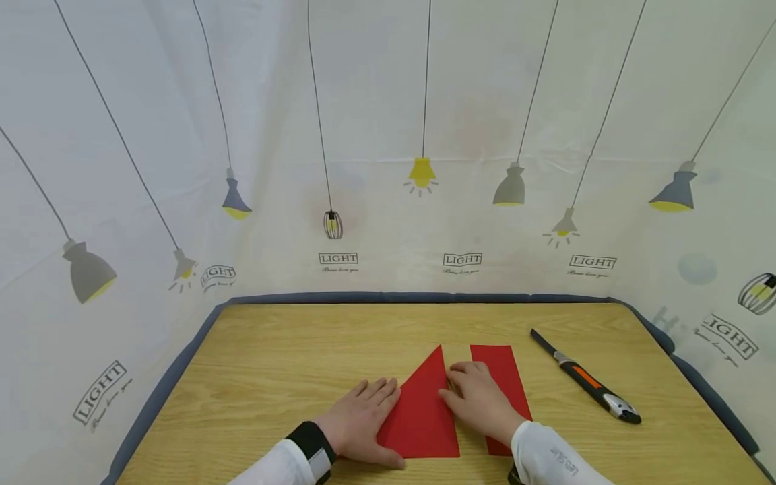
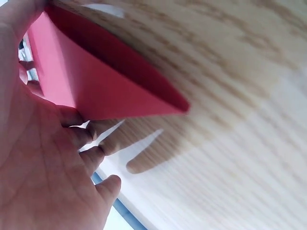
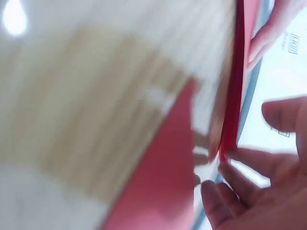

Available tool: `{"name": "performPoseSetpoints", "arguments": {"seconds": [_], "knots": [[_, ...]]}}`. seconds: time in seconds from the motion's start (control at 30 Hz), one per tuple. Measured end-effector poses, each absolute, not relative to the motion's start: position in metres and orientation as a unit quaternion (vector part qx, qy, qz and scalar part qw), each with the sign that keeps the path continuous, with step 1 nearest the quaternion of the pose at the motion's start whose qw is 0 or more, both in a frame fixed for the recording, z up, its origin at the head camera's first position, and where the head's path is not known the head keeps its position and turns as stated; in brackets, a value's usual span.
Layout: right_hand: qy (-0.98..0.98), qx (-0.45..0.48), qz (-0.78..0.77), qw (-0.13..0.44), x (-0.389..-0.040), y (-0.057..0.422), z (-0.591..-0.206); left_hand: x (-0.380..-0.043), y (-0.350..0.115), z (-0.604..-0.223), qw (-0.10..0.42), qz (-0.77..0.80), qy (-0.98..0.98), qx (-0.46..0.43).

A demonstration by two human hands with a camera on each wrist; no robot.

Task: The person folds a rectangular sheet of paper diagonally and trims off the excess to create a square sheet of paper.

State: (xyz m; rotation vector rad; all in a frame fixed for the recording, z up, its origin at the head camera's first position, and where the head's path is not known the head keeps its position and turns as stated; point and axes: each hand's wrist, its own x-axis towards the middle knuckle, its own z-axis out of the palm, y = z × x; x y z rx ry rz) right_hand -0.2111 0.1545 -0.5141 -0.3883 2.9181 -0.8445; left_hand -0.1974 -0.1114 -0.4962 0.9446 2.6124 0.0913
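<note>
A red sheet of paper [image 1: 424, 417], folded into a triangle, lies on the table before me. My left hand [image 1: 360, 424] rests with spread fingers along its slanted left side, the thumb near the bottom edge. In the left wrist view the paper's [image 2: 100, 84] two layers gape apart beside the palm. My right hand [image 1: 479, 397] touches the triangle's right edge with its fingertips; in the right wrist view the thumb stands apart from that edge. Under and beside the right hand lies a separate red paper strip [image 1: 508, 377], partly hidden by it.
To the right lies a utility knife [image 1: 588, 380] with a dark blade and a black and orange handle, blade pointing away. The wood-grain table [image 1: 291, 343] has a dark blue border [image 1: 382, 297]. A white curtain [image 1: 376, 87] printed with lamps surrounds it.
</note>
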Motion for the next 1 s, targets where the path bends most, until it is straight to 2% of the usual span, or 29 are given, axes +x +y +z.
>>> {"name": "performPoseSetpoints", "arguments": {"seconds": [0.23,0.43,0.57,0.73,1.0], "knots": [[0.853,-0.001,-0.51,0.11,-0.216,0.146,-0.508,-0.196,-0.112,-0.496,0.167,0.032,0.928,0.33],[0.818,0.04,-0.55,0.164,-0.217,0.14,-0.505,-0.196,-0.113,-0.498,0.167,0.045,0.927,0.332],[0.82,0.036,-0.549,0.16,-0.216,0.136,-0.503,-0.198,-0.114,-0.493,0.179,0.088,0.926,0.319],[0.768,0.049,-0.623,0.14,-0.212,0.137,-0.496,-0.201,-0.119,-0.486,0.203,0.171,0.92,0.29],[0.714,0.032,-0.688,0.128,-0.206,0.146,-0.477,-0.199,-0.12,-0.475,0.266,0.362,0.868,0.212]]}}
